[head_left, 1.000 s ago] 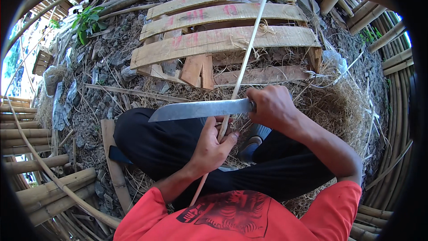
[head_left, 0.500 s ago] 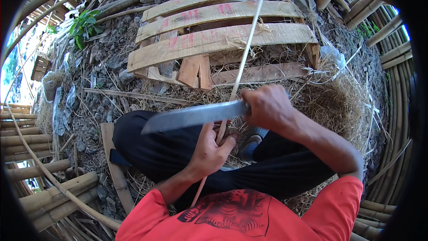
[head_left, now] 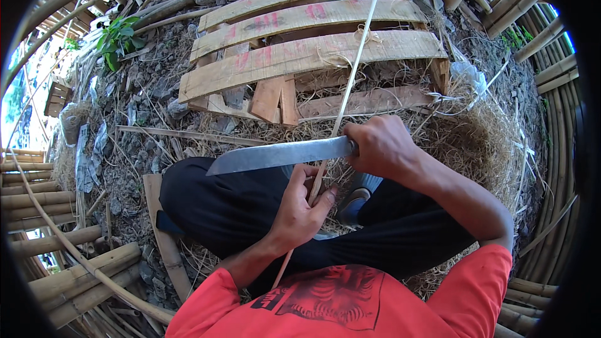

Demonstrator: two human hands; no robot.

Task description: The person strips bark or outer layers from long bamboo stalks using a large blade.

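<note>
My right hand [head_left: 383, 150] grips the handle of a machete [head_left: 278, 154], whose broad grey blade points left. The blade crosses over a long, thin bamboo strip [head_left: 355, 66], near the handle end. Below the blade, my left hand [head_left: 303, 203] is closed around the strip, with the thumb along one side and curled fingers on the other. From there the strip runs away from me over the slatted wood and back past my lap. Most of the machete's handle is hidden inside my right fist.
A slatted wooden pallet [head_left: 313, 50] lies ahead on rocky ground. Dry shavings [head_left: 469, 144] are heaped at its right. Bamboo poles [head_left: 87, 275] stack at the left, and a bamboo wall [head_left: 557, 150] stands at the right. A flat wooden piece [head_left: 166, 238] lies beside my left knee.
The machete and my right hand have shifted slightly right, and the blade now looks sharper, less blurred. The strip's far end has swung a little to the right. My left hand keeps its hold.
</note>
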